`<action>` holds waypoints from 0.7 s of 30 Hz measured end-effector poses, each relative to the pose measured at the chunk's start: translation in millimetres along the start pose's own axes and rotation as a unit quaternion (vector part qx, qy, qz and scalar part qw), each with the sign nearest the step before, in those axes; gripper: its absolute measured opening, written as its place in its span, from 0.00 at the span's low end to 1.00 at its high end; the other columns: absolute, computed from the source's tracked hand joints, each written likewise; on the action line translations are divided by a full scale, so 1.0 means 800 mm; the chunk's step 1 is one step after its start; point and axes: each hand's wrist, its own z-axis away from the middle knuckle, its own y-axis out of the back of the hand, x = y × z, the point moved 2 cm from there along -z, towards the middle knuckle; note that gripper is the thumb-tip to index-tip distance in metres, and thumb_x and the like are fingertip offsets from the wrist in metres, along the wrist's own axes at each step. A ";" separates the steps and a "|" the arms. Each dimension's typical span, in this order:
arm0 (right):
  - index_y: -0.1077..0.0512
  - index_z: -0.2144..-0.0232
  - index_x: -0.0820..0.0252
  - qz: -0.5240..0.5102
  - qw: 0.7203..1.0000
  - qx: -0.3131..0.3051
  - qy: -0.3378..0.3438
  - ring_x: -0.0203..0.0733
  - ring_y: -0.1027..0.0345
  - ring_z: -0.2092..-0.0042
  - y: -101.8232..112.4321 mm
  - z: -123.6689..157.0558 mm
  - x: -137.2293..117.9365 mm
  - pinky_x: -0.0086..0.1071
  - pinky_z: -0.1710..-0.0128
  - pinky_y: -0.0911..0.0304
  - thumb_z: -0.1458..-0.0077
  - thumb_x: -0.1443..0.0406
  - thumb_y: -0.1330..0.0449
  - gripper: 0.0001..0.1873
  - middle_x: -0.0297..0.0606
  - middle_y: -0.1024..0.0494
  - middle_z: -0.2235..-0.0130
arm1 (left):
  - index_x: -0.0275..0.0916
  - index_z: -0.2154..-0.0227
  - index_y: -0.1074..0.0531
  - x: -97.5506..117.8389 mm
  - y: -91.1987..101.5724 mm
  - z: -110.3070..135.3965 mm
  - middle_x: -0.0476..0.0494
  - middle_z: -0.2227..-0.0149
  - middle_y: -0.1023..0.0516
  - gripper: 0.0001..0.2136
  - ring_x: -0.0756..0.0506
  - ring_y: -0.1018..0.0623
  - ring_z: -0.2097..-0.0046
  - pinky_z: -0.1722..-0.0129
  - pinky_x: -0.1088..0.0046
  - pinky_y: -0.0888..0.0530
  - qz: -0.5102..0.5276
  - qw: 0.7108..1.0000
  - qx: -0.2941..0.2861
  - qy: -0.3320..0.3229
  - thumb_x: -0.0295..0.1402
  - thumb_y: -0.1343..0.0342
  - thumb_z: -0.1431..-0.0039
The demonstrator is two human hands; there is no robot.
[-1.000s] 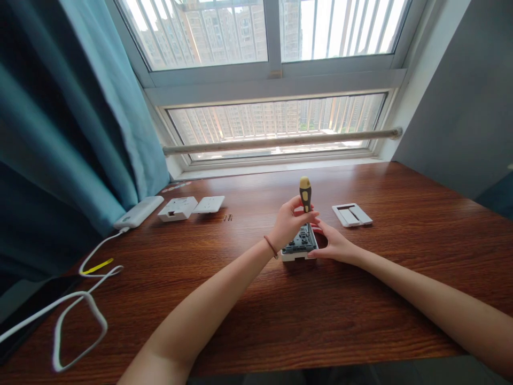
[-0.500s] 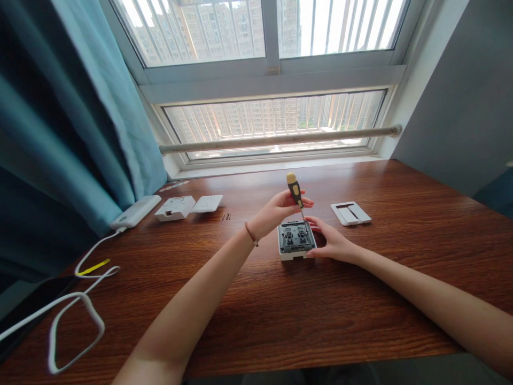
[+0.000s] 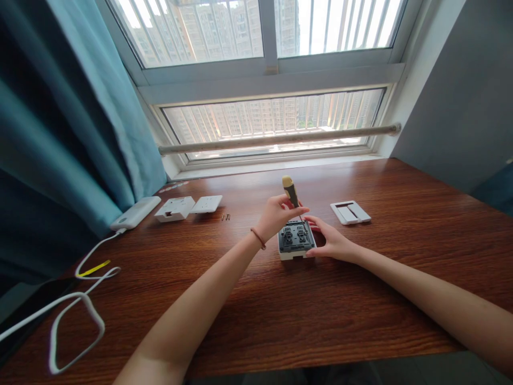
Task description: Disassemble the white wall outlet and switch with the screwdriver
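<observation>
Two hands meet near the middle of the bench (image 3: 280, 321), straight ahead of the person at 12 o'clock. The left hand (image 3: 276, 216) has its grip closed round the black-and-yellow screwdriver (image 3: 289, 191). The tool stands nearly upright, leaning a little toward 11 o'clock, with its tip down at the far edge of the switch module (image 3: 295, 240). The module lies flat on the wood, dark inner face up in a white casing. The right hand (image 3: 331, 240) braces it from 3 o'clock, forefinger at the far corner and thumb at the near one, a loose grip clamped on its side.

The step in hand looks like work on a screw at the module's far side, though whether the tip sits in a screw head is too small to tell. Turning would call for a squarely seated tip, downward pressure and a module that cannot slide.

A white cover frame (image 3: 350, 212) lies near at 2 o'clock. Two small screws (image 3: 226, 217), two white housings (image 3: 175, 208) and a power bank (image 3: 135, 212) sit well apart toward 10 o'clock, and a looped white cable (image 3: 76, 315) lies at 8 o'clock. None of these crowds the hands.
</observation>
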 end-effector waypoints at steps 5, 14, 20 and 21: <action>0.49 0.44 0.56 0.000 1.000 -0.003 0.002 0.52 0.43 0.44 0.000 0.000 0.000 0.47 0.44 0.47 0.65 0.59 0.31 0.48 0.47 0.40 0.44 | 0.36 0.57 0.30 0.014 -0.002 0.003 0.44 0.66 0.25 0.19 0.51 0.29 0.68 0.70 0.76 0.33 0.095 0.994 -0.048 0.009 0.32 0.39 0.55; 0.49 0.43 0.56 -0.013 1.000 -0.006 -0.004 0.53 0.43 0.44 0.000 -0.001 -0.001 0.48 0.44 0.47 0.66 0.59 0.30 0.49 0.48 0.39 0.44 | 0.35 0.52 0.36 0.031 0.016 0.007 0.37 0.57 0.26 0.20 0.55 0.28 0.74 0.72 0.75 0.30 0.225 0.955 -0.182 0.067 0.31 0.43 0.49; 0.49 0.43 0.57 -0.005 1.000 -0.010 -0.010 0.53 0.43 0.44 0.001 -0.001 -0.006 0.48 0.44 0.47 0.66 0.58 0.31 0.49 0.47 0.38 0.45 | 0.33 0.62 0.30 0.033 0.014 0.008 0.39 0.61 0.25 0.14 0.52 0.25 0.72 0.69 0.72 0.26 0.188 0.967 -0.145 0.090 0.32 0.40 0.53; 0.49 0.43 0.57 -0.005 1.000 -0.009 -0.009 0.52 0.43 0.44 0.001 -0.001 -0.005 0.48 0.44 0.47 0.66 0.59 0.31 0.49 0.47 0.38 0.45 | 0.32 0.65 0.29 0.031 0.012 0.008 0.42 0.65 0.25 0.14 0.53 0.26 0.74 0.72 0.74 0.27 0.160 0.974 -0.132 0.090 0.32 0.39 0.55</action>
